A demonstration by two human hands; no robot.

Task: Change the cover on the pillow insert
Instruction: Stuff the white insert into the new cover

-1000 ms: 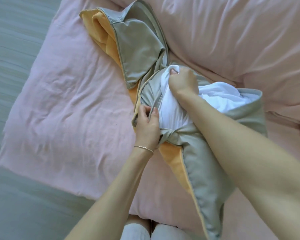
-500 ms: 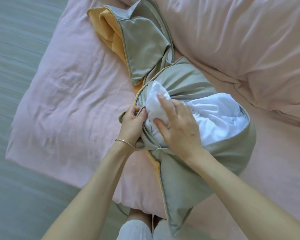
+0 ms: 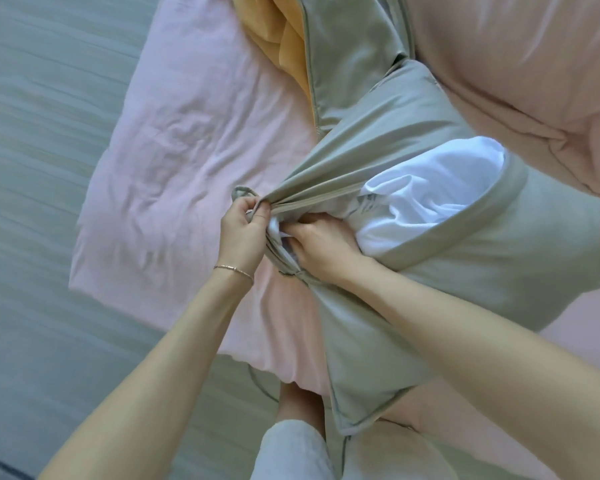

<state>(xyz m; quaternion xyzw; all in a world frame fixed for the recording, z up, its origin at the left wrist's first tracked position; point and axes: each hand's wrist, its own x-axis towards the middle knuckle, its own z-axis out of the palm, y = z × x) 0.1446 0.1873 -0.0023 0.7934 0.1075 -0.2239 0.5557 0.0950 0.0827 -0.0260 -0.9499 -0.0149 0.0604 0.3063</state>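
Sage-green pillow cover (image 3: 465, 271), lying on a pink bed (image 3: 174, 161): opening gaping, white pillow insert (image 3: 430, 195) partly inside, its upper portion bulging out uncovered. Left hand (image 3: 243, 230): fingers curled, pinching the gathered edge of the cover's opening, fabric pulled taut. Right hand (image 3: 321, 244): curled fingers tucked into the opening, gripping the insert's corner. Second cover, green with orange lining (image 3: 284, 46), heaped just beyond. Pink duvet (image 3: 516, 64) alongside.
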